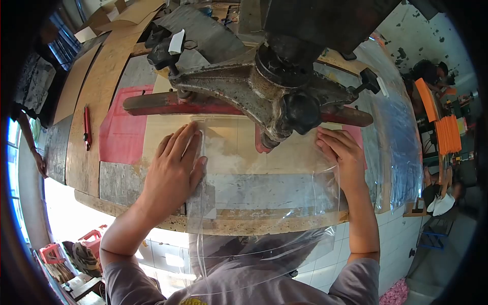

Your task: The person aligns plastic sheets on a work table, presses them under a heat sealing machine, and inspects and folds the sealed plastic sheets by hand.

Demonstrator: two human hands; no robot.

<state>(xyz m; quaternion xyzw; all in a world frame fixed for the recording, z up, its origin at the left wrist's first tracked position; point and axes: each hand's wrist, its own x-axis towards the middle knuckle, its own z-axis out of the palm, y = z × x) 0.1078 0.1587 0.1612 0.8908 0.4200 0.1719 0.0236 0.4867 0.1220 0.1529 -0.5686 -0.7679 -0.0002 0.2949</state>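
Note:
A clear plastic sheet (269, 198) spans the space between my hands and drapes over the bench's front edge toward my lap. My left hand (175, 160) rests on its left edge, fingers stretched forward and thumb apart. At the sheet's far right corner, my right hand (341, 152) has its fingers bent and closed on the plastic. Just beyond both hands stands a metal press head (254, 86) with black knobs and a long red bar (203, 105) across it. Beneath the sheet lies a pale tan board (234, 137), partly covered by the press.
Pink sheeting (122, 127) lies left of the board, and a red utility knife (87, 129) farther left. Bluish clear plastic (401, 157) is heaped at right. Orange items (447, 134) stand beyond it, near another person (429, 71). Another person's arm (33, 142) reaches in at far left.

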